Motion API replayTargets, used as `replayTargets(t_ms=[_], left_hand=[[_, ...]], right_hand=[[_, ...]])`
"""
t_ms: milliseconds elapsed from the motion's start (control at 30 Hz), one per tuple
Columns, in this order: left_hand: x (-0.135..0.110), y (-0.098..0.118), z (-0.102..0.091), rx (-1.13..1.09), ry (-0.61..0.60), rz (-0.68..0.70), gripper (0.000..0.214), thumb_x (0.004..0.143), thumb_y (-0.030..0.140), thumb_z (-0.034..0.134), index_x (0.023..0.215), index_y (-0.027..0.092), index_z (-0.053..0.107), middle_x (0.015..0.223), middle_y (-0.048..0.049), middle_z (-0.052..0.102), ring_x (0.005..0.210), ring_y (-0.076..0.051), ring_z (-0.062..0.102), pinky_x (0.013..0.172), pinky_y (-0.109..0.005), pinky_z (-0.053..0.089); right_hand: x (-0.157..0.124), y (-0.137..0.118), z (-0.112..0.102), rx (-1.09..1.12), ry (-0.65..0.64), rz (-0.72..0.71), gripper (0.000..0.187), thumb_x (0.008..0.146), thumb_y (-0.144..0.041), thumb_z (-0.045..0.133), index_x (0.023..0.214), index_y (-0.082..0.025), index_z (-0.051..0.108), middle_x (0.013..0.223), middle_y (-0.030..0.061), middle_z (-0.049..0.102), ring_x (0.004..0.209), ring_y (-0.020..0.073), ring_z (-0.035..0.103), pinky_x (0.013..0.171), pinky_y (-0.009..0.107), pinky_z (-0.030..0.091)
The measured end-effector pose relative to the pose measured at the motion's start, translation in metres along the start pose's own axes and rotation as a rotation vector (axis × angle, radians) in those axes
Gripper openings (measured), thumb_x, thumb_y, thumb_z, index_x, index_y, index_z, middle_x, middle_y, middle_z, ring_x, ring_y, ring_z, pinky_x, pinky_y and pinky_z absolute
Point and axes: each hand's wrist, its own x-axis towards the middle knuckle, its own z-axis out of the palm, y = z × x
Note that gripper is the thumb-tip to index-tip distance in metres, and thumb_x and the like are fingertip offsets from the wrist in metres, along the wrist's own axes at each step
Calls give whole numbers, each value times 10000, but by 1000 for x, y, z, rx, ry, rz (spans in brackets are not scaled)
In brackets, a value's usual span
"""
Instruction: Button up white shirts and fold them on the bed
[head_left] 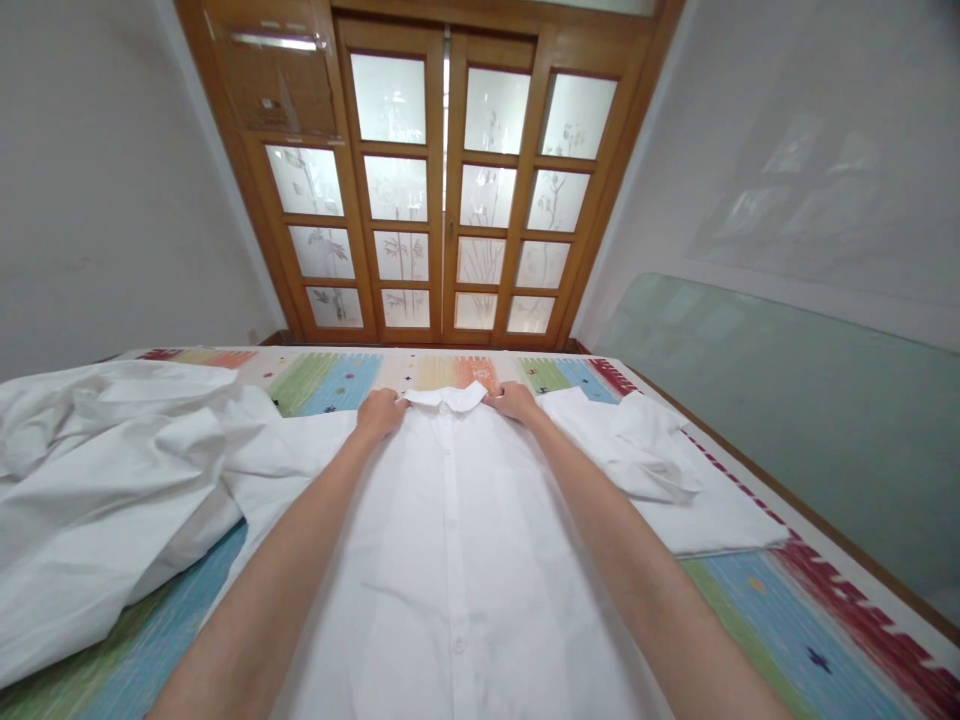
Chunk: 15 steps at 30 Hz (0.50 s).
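A white button-up shirt (450, 520) lies front side up, its collar at the far end and its buttons running down the middle. My left hand (381, 411) is closed on the shirt at its left shoulder, beside the collar. At the opposite shoulder, my right hand (514, 400) grips the fabric just right of the collar. Both arms reach forward over the shirt, covering parts of its sides. The sleeves spread outward, and the lower hem is out of view.
Crumpled white cloth (112, 480) is heaped at the left. More white fabric, partly folded (720, 510), lies at the right. Beneath is a colourful striped cover (810, 620). A pale green board (787, 400) stands along the right wall, and wooden glass-paned doors (442, 180) are beyond.
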Motion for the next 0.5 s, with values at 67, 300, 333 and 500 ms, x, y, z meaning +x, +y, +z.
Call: replayTargets(t_ms=[67, 300, 333, 500], left_hand=[[-2, 1, -4, 84, -36, -33, 409, 856, 467, 495, 905, 132, 723, 999, -220, 705, 958, -318, 652, 746, -343, 474], [-12, -27, -26, 237, -97, 36, 635, 884, 619, 330, 846, 123, 724, 968, -232, 702, 975, -343, 645, 790, -377, 475], [-13, -34, -31, 237, -106, 58, 613, 880, 615, 339, 812, 141, 722, 966, -215, 707, 971, -332, 646, 788, -364, 473], [-17, -65, -54, 204, -141, 138, 514, 895, 554, 350, 704, 205, 676, 855, -133, 716, 862, -256, 661, 748, -304, 459]], right_hand=[[1, 3, -5, -53, -42, 41, 567, 805, -627, 585, 1028, -117, 690, 1087, 192, 689, 973, 277, 650, 684, 283, 440], [-4, 41, -31, -279, -82, -35, 549, 817, -613, 586, 986, -110, 724, 1089, 219, 685, 1014, 316, 641, 786, 337, 460], [-5, 49, -37, -282, -83, -51, 522, 824, -595, 590, 970, -114, 728, 1074, 209, 693, 1002, 310, 644, 786, 331, 459], [-15, 78, -63, -216, 0, -137, 371, 880, -473, 571, 954, -143, 724, 1018, 146, 720, 946, 264, 657, 767, 289, 454]])
